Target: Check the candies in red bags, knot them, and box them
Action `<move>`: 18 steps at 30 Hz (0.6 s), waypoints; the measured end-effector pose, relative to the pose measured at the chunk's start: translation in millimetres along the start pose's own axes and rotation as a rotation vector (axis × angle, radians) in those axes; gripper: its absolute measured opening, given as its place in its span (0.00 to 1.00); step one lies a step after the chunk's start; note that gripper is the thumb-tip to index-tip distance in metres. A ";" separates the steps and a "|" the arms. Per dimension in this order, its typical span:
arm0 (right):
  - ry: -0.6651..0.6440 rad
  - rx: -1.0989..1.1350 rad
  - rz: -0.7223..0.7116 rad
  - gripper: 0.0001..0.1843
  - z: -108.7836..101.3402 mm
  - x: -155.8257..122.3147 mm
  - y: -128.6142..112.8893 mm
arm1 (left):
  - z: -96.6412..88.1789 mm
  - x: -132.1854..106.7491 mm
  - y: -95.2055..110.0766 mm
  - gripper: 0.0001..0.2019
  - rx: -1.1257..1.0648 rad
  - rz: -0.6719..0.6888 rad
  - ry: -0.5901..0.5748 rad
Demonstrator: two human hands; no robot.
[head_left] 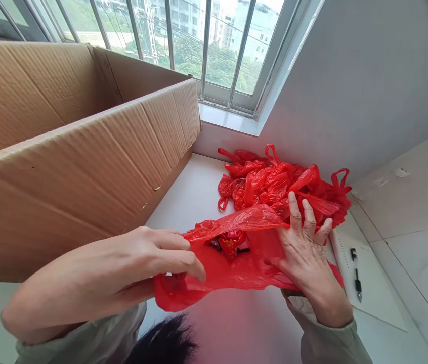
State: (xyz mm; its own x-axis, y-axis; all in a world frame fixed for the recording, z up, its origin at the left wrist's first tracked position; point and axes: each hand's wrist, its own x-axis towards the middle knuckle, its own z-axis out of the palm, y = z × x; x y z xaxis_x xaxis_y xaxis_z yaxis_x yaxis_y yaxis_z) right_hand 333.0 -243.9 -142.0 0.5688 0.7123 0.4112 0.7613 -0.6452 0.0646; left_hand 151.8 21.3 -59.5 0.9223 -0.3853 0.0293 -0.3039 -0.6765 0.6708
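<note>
A large open cardboard box was seen filling the left of the view, its near wall standing just left of the hands; its contents could not be made out, and no print was readable on it. A white table was seen under everything, set against a barred window. A heap of crumpled red plastic bags was piled at the back of the table, just beyond the right hand. One red bag was held open between both hands, over the table edge. The left hand was seen with fingers pressed together, pinching the bag's left rim. The right hand was laid flat on the bag's right side, fingers spread. Small red-wrapped packets were visible inside the bag; their printing was too small to read. A sheet of paper lay to the right, with a pen on it.
</note>
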 end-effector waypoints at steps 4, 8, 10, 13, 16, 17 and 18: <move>-0.039 0.004 -0.018 0.41 2.7 0.1 -2.5 | 1.0 7.7 4.3 0.20 -0.003 0.012 -0.007; 0.053 -0.030 -0.081 0.25 -16.0 0.1 -11.1 | 1.8 15.2 2.2 0.19 0.021 0.021 0.001; 0.117 0.055 -0.162 0.17 -30.0 1.8 -21.3 | 4.0 16.5 0.6 0.18 0.045 0.011 -0.006; -0.025 0.231 -0.249 0.13 -32.7 6.2 -39.6 | 9.8 17.0 1.5 0.14 0.080 0.022 0.117; -0.291 0.191 -0.195 0.13 -0.7 9.0 -52.4 | 17.1 17.7 6.6 0.12 0.103 0.092 0.321; -0.328 0.149 -0.168 0.12 14.8 8.5 -54.2 | 19.5 18.0 8.3 0.13 0.106 0.106 0.362; -0.328 0.114 -0.146 0.13 30.5 7.0 -54.8 | 21.5 18.3 9.6 0.13 0.111 0.112 0.387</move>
State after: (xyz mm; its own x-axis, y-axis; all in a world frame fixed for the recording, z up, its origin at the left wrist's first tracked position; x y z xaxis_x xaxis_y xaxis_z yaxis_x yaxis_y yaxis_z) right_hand 304.7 -195.1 -170.3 0.5073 0.8570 0.0910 0.8609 -0.5087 -0.0086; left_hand 160.6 -5.7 -68.5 0.8972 -0.2106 0.3883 -0.4121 -0.7155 0.5641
